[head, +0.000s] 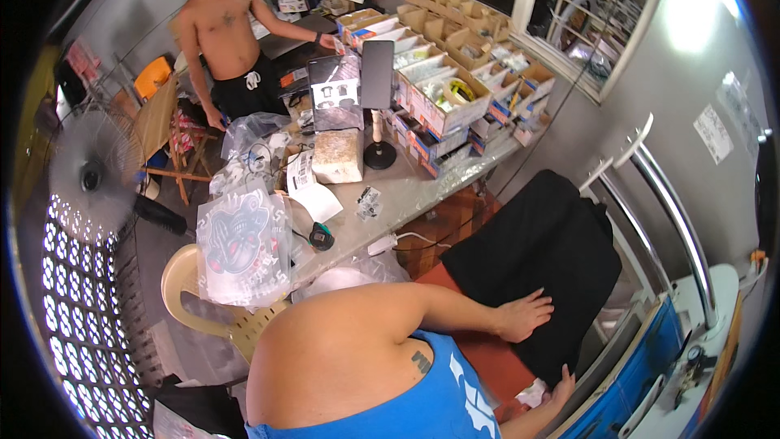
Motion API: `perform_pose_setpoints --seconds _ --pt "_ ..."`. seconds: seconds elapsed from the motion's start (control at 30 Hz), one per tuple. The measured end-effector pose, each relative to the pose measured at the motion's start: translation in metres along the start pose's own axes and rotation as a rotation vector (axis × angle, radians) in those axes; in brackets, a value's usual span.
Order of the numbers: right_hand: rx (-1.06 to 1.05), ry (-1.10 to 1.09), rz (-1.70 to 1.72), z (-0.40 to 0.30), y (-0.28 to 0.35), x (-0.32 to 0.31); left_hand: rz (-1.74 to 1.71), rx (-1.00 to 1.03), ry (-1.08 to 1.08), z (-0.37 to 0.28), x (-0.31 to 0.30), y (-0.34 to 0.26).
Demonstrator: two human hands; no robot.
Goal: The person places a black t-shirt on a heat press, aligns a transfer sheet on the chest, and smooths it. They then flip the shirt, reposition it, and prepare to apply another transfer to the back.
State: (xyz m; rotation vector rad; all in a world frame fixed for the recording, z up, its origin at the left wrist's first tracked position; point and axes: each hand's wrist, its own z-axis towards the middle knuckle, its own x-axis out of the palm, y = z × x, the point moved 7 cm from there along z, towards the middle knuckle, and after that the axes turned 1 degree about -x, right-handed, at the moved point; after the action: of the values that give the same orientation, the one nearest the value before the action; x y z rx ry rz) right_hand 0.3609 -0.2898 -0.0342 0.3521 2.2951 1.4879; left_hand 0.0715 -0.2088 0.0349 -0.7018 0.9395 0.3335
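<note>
A piece of black fabric (542, 250) lies over a red-orange flat pad (481, 360) in front of me. Its far end reaches toward a pair of chrome bars. My left hand (527, 317) rests palm down on the fabric, fingers extended. At the fabric's near edge is my right hand (562, 387), fingers upright against it; whether they pinch the cloth cannot be made out. Beside that hand sits a small crumpled white piece (532, 393), partly hidden.
A white-and-blue machine (688, 341) with chrome bars and a gauge stands at right. On the table (396, 195) are a tape measure (321, 236), a phone on a stand (378, 76), cardboard bins (442, 94) and printed film (244, 247). A fan (91, 177) and another person (228, 42) are leftward.
</note>
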Motion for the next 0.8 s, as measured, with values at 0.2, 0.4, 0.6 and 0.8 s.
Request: perform_pose_setpoints --seconds 0.2,0.4,0.6,0.8 --pt "0.007 -0.070 0.524 0.011 0.016 0.003 -0.143 0.362 0.100 -0.015 -0.046 -0.032" --pt "-0.098 -0.267 0.486 -0.014 0.029 -0.011 -0.584 -0.063 0.189 0.015 -0.054 -0.013" --pt "-0.212 -0.212 0.209 -0.064 0.079 0.011 -0.480 0.015 0.143 0.048 -0.098 -0.009" --pt "-0.227 -0.160 -0.098 -0.080 0.075 0.008 -0.333 0.238 0.155 0.046 -0.102 -0.017"
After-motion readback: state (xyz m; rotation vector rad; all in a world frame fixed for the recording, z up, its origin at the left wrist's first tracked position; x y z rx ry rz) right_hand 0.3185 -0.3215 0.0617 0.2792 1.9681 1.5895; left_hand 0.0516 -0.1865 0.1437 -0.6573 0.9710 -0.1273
